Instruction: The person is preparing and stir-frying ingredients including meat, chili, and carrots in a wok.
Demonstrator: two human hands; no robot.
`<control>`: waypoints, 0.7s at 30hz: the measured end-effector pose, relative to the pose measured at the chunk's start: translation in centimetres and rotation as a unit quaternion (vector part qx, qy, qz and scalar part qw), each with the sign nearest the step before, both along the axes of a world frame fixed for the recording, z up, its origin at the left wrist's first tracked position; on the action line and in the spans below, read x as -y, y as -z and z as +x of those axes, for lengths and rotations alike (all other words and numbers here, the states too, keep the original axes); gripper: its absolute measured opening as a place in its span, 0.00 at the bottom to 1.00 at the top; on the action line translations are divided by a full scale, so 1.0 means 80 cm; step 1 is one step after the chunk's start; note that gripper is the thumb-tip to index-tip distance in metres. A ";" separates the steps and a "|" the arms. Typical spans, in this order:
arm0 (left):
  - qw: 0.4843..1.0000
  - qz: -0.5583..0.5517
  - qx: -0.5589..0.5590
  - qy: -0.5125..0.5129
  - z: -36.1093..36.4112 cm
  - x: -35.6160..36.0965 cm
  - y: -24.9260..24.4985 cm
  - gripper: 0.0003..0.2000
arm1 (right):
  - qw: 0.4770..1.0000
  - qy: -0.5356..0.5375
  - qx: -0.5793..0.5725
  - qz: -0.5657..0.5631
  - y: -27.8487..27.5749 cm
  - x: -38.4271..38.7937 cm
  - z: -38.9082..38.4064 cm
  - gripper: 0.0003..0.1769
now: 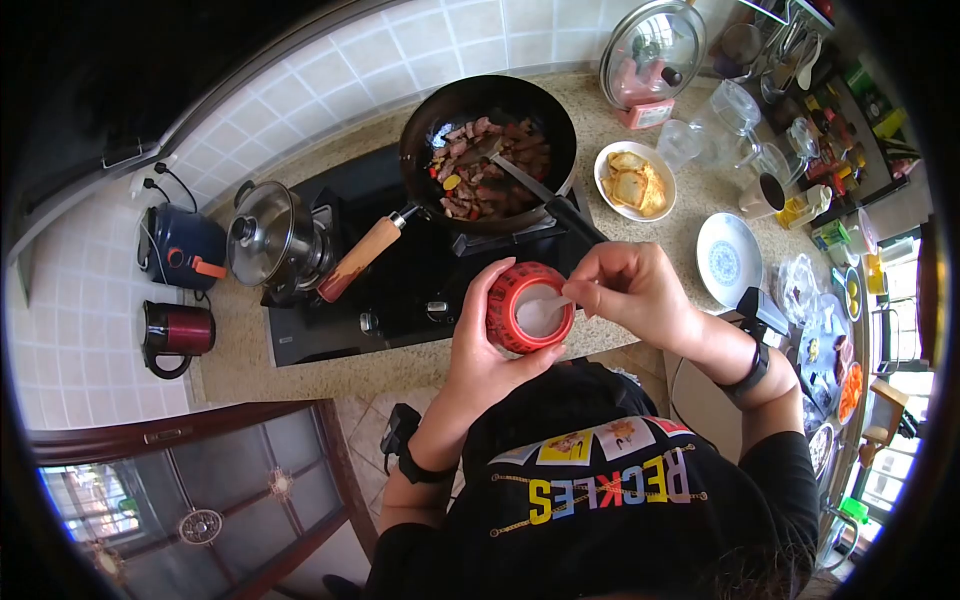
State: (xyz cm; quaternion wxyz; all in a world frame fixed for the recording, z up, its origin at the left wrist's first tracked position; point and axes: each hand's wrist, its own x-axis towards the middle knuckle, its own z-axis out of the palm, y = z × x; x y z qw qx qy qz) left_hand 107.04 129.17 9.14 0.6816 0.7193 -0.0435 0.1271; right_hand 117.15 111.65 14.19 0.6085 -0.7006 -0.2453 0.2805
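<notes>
A round red plastic jar (505, 310), open at the top, is filled with a white granular powder (538, 314). It is held above the front edge of the black stovetop (400, 290), close to the person's chest. Behind it on the stove, a black round wok (488, 150) with a wooden handle holds chopped pieces of meat in red and brown. A dark metal spatula (525, 180) rests in them. Left of the wok stands a steel pot with a glass lid (272, 238).

On the speckled stone bench (240, 350), right of the wok, a white bowl (634, 180) holds pale yellow fried pieces. A blue-patterned white plate (727, 258) sits nearer the person.

The left hand (480, 350) comes up from below, its fingers wrapped round the jar's side and gripping it. The right hand (625, 285) hovers just beside the jar's rim. Its fingers are pinched narrowly on a small white spoon (560, 300), whose tip dips into the powder.
</notes>
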 end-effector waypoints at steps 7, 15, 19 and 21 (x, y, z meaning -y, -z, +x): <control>0.996 -0.085 -0.014 0.007 0.006 0.005 0.005 0.42 | 0.997 0.026 -0.051 0.042 -0.006 0.003 0.009 0.07; 0.987 -0.156 -0.045 -0.012 0.035 -0.003 0.012 0.39 | 0.992 0.070 -0.058 0.083 0.003 -0.009 0.037 0.07; 0.994 -0.092 -0.037 -0.052 0.060 -0.017 0.014 0.39 | 0.986 0.100 -0.039 0.130 -0.009 -0.029 0.072 0.06; 0.992 -0.107 -0.035 -0.052 0.068 -0.023 0.011 0.39 | 0.982 0.109 -0.037 0.147 -0.019 -0.041 0.091 0.06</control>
